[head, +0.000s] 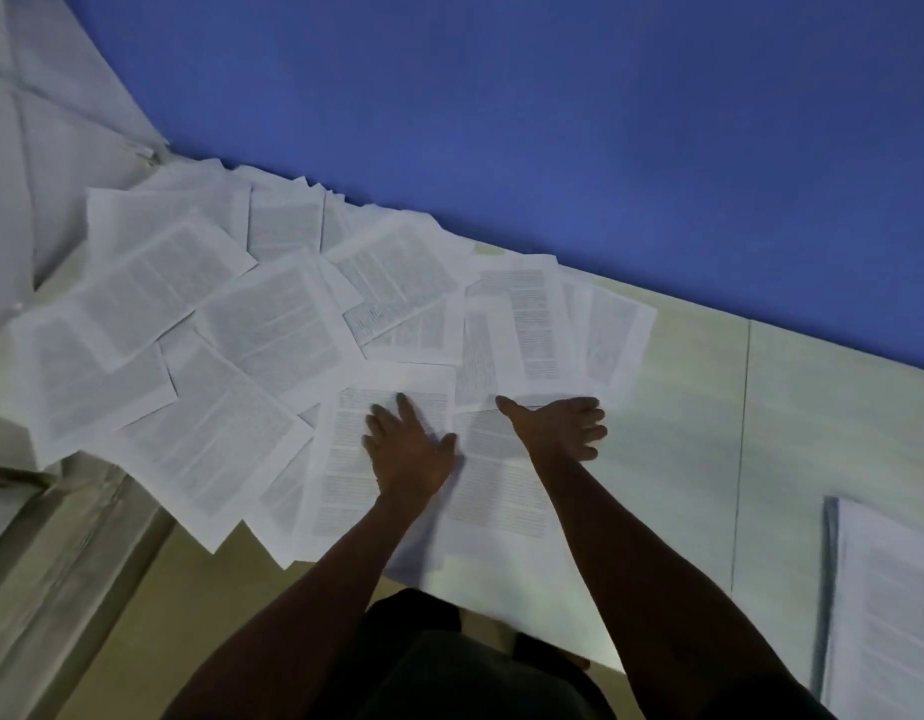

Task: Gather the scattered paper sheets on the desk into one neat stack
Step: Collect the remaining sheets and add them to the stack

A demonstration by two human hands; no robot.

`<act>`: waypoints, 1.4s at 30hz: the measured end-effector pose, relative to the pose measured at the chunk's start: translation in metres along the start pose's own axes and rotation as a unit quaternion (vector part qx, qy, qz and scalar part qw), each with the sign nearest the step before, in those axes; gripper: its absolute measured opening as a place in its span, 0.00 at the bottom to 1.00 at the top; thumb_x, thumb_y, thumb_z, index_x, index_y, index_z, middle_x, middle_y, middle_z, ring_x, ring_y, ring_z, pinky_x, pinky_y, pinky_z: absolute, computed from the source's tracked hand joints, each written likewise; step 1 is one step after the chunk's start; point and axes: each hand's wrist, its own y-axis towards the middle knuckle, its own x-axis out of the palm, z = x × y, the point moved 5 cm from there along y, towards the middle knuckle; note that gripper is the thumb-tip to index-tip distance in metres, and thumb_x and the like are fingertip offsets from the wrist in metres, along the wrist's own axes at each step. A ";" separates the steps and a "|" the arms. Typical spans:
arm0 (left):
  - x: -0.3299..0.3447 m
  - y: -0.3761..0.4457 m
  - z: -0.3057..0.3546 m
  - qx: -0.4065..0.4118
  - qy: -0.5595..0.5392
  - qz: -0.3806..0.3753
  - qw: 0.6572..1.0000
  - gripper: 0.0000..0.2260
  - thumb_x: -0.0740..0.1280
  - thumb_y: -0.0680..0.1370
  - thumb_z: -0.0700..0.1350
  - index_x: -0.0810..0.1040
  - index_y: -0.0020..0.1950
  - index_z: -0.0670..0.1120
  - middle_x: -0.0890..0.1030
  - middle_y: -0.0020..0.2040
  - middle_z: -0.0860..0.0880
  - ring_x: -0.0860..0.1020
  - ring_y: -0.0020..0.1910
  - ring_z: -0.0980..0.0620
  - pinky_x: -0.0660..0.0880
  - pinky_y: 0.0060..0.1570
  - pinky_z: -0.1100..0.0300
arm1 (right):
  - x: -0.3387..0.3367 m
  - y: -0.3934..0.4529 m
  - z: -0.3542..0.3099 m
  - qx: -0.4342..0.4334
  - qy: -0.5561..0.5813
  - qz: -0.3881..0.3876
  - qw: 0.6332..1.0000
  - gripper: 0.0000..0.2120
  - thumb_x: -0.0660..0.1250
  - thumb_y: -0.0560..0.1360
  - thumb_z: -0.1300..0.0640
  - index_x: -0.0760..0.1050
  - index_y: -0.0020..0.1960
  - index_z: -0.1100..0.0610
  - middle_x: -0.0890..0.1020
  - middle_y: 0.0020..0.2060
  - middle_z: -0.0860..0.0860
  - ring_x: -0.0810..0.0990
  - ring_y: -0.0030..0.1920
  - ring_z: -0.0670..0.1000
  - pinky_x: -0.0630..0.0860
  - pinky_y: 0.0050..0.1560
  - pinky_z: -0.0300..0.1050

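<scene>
1. Many printed paper sheets lie scattered and overlapping across the desk, spread from its far left corner along the far edge toward the middle.
2. Along that far edge stands a blue wall, and some sheets at the back touch it.
3. At the desk's left edge a few sheets overhang, above a pale ledge that runs alongside.
4. Nearest the person, around the middle of the near edge, two printed sheets lie side by side: the left sheet and the right sheet.
5. The left hand lies flat on the left sheet, fingers spread and straight, pressing down and holding nothing.
6. The right hand rests at the far end of the right sheet, thumb stretched out to the left, fingers bent downward at the paper's edge; whether they actually pinch a sheet cannot be told.
7. Toward the near right corner of the desk a separate neat stack of paper lies well apart from the scattered ones, partly cut off by the picture's edge.
8. Both forearms are bare, and dark clothing shows below them.
</scene>
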 end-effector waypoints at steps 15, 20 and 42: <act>0.001 0.024 0.007 0.294 -0.049 -0.084 0.951 0.35 0.72 0.74 0.46 0.64 0.80 0.47 0.63 0.80 0.47 0.56 0.81 0.41 0.52 0.76 0.31 | 0.012 0.013 -0.023 -0.026 0.212 -0.058 0.975 0.43 0.83 0.63 0.38 0.74 0.69 0.58 0.82 0.64 0.54 0.81 0.63 0.59 0.79 0.66 0.60; -0.001 0.031 0.015 0.290 -0.177 -0.090 0.936 0.32 0.73 0.76 0.47 0.67 0.78 0.43 0.68 0.78 0.44 0.67 0.76 0.45 0.66 0.75 0.49 | 0.005 0.010 -0.033 -0.083 0.257 -0.005 0.963 0.34 0.81 0.69 0.44 0.75 0.68 0.58 0.83 0.64 0.56 0.81 0.65 0.61 0.77 0.68 0.64; -0.033 0.081 0.101 0.121 -0.012 -0.131 0.984 0.39 0.56 0.73 0.76 0.71 0.71 0.48 0.73 0.72 0.43 0.69 0.73 0.39 0.58 0.73 0.33 | -0.103 0.051 0.086 -0.047 0.528 -0.038 0.847 0.27 0.76 0.74 0.68 0.73 0.70 0.65 0.80 0.64 0.58 0.78 0.66 0.62 0.80 0.65 0.57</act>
